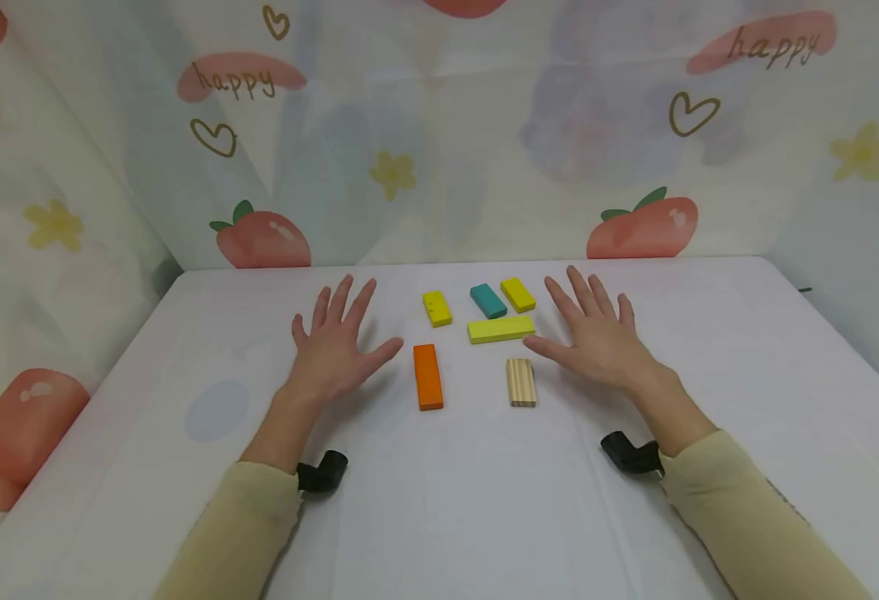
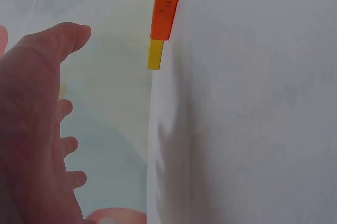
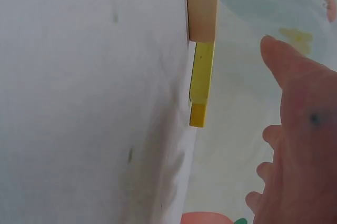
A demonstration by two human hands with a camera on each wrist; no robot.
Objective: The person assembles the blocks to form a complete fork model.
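Both hands hover over a white table with fingers spread, holding nothing. My left hand (image 1: 327, 354) is left of an orange block (image 1: 428, 377), and the two are apart. Beyond that block lies a small yellow block (image 1: 437, 308) with dark marks. My right hand (image 1: 604, 346) hangs to the right of a striped bare-wood block (image 1: 521, 382); its thumb tip appears close to a long yellow-green block (image 1: 501, 329). Behind that one lie a teal block (image 1: 488, 301) and another yellow block (image 1: 517, 294). The left wrist view shows the orange block (image 2: 167, 8) beside the spread left thumb (image 2: 71, 39).
A white cloth covers the table (image 1: 439, 508). Behind it hangs a backdrop (image 1: 454, 108) printed with fruit, hearts and flowers, which also runs down the left side. A black wrist mount (image 1: 322, 472) sits at the left cuff and another black mount (image 1: 630, 454) at the right cuff.
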